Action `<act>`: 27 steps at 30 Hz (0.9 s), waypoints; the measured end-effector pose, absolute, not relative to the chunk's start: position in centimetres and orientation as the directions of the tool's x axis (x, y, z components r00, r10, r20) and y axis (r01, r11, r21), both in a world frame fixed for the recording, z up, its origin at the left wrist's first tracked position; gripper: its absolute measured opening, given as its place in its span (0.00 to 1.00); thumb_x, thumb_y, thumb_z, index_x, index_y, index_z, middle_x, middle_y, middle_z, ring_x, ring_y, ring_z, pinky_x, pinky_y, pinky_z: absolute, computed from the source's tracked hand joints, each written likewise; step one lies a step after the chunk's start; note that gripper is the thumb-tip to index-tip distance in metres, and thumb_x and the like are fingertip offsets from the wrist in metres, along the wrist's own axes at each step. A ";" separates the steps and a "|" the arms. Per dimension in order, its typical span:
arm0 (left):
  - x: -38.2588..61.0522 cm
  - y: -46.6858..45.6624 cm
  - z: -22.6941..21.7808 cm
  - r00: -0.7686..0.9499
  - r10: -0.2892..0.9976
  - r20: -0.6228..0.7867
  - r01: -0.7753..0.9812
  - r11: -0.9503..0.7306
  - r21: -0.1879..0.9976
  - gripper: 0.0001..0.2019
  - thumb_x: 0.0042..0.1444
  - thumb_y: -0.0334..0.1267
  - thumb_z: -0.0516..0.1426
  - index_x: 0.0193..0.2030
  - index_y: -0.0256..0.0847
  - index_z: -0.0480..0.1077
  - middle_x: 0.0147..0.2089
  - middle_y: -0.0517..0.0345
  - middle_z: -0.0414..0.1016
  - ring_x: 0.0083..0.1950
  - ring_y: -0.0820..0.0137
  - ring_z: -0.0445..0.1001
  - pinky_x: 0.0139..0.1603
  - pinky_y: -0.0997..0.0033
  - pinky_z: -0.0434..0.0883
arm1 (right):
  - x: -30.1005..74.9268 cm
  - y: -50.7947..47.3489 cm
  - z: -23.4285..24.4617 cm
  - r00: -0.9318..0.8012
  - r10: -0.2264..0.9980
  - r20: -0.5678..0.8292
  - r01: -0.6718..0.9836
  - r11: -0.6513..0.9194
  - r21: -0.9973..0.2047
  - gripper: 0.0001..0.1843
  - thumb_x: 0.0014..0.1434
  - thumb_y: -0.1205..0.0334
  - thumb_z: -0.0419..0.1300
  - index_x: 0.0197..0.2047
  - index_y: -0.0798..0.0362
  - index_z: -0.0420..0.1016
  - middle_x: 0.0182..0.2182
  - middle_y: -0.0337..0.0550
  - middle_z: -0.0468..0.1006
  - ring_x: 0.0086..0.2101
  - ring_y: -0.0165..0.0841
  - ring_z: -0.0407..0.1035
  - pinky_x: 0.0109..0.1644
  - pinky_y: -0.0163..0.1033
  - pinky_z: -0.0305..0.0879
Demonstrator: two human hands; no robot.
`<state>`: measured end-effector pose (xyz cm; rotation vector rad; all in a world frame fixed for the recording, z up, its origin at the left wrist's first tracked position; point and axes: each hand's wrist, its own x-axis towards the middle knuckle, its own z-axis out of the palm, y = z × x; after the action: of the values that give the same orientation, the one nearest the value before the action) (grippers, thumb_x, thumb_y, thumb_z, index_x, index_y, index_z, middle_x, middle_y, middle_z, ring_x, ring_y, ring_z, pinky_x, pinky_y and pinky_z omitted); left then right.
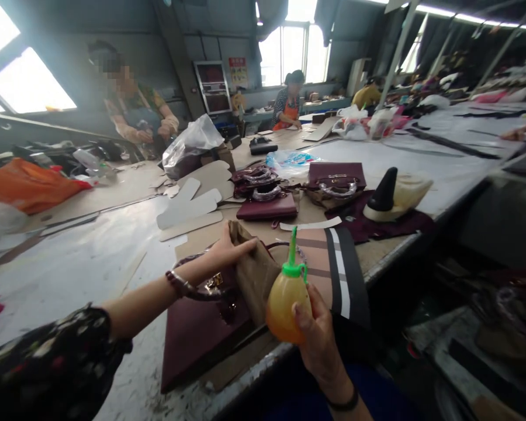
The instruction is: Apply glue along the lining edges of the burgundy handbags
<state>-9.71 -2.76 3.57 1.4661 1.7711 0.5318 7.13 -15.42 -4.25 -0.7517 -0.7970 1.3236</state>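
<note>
The maroon bag (197, 333) lies flat at the counter's (70, 263) near edge. On its upper end the left hand (225, 251) is clamped over a brown paper-like wad (254, 275), apparently pinning it so it cannot slip. Just right of the bag, the right hand (318, 339) grips a squeeze bottle (287, 301) upright, green nozzle up, likely so nothing drips. The bottle looks mostly full of amber liquid. Far behind the bag, a clear plastic sack (190, 143) holds something dark.
</note>
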 end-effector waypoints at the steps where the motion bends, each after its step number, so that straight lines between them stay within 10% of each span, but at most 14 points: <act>1: -9.7 -3.1 3.8 0.028 0.966 -0.257 0.714 0.161 0.681 0.52 0.44 0.59 0.62 0.68 0.38 0.39 0.63 0.37 0.58 0.61 0.52 0.63 0.60 0.58 0.61 | 7.4 -15.0 -4.2 0.080 0.995 0.052 -0.567 0.088 -0.819 0.21 0.52 0.50 0.65 0.47 0.49 0.70 0.35 0.38 0.73 0.34 0.33 0.68 0.39 0.35 0.65; 7: -8.2 -4.6 5.0 0.574 0.803 -0.160 0.818 -0.573 0.056 0.56 0.32 0.61 0.64 0.68 0.46 0.47 0.52 0.43 0.63 0.55 0.46 0.62 0.54 0.50 0.62 | 8.6 -12.9 -3.6 0.126 0.992 -0.020 -0.675 0.070 -0.735 0.22 0.52 0.44 0.63 0.42 0.51 0.70 0.32 0.39 0.73 0.31 0.33 0.68 0.34 0.36 0.66; 12: -4.8 -4.1 4.5 0.721 0.678 -0.143 0.608 -0.717 -0.341 0.29 0.42 0.39 0.61 0.54 0.33 0.67 0.53 0.34 0.65 0.56 0.44 0.58 0.57 0.42 0.54 | 9.3 -12.6 -3.8 0.137 0.987 -0.081 -0.735 0.046 -0.677 0.21 0.52 0.45 0.64 0.41 0.52 0.70 0.31 0.39 0.74 0.30 0.33 0.69 0.32 0.35 0.67; 15: -3.2 -2.9 3.6 0.888 0.443 -0.124 0.408 -0.883 -0.232 0.24 0.50 0.30 0.53 0.56 0.33 0.64 0.63 0.36 0.58 0.65 0.50 0.51 0.64 0.44 0.44 | 9.4 -12.5 -3.7 0.140 0.986 -0.090 -0.753 0.047 -0.657 0.22 0.50 0.46 0.66 0.41 0.52 0.71 0.32 0.39 0.75 0.29 0.32 0.69 0.31 0.33 0.67; 18: -2.3 -0.6 2.3 0.924 0.298 -0.241 0.329 -0.939 0.098 0.18 0.46 0.27 0.53 0.45 0.39 0.70 0.49 0.48 0.73 0.56 0.58 0.65 0.65 0.52 0.48 | 9.9 -12.2 -3.5 0.159 0.984 -0.081 -0.755 0.069 -0.653 0.22 0.48 0.46 0.67 0.41 0.51 0.72 0.33 0.39 0.75 0.32 0.31 0.70 0.36 0.33 0.67; 21: -2.3 1.9 1.2 0.882 0.320 -0.346 0.419 -0.868 0.265 0.10 0.43 0.26 0.53 0.32 0.40 0.71 0.33 0.56 0.76 0.40 0.65 0.72 0.54 0.64 0.61 | 11.3 -12.3 -3.4 0.179 0.982 -0.067 -0.735 0.088 -0.673 0.19 0.48 0.50 0.69 0.40 0.51 0.74 0.32 0.38 0.74 0.32 0.31 0.69 0.37 0.33 0.66; 27: -2.8 3.1 0.5 0.804 0.497 -0.325 0.589 -0.737 0.332 0.16 0.44 0.26 0.47 0.36 0.43 0.71 0.35 0.61 0.76 0.37 0.69 0.73 0.38 0.75 0.66 | 12.9 -15.7 -4.2 0.164 0.982 -0.094 -0.716 0.052 -0.697 0.19 0.50 0.50 0.68 0.42 0.52 0.74 0.31 0.39 0.74 0.30 0.31 0.69 0.34 0.33 0.65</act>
<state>-2.84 3.10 0.50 2.5689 0.8145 -0.2994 12.89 -15.65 -4.19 -0.7060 -0.4703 1.3650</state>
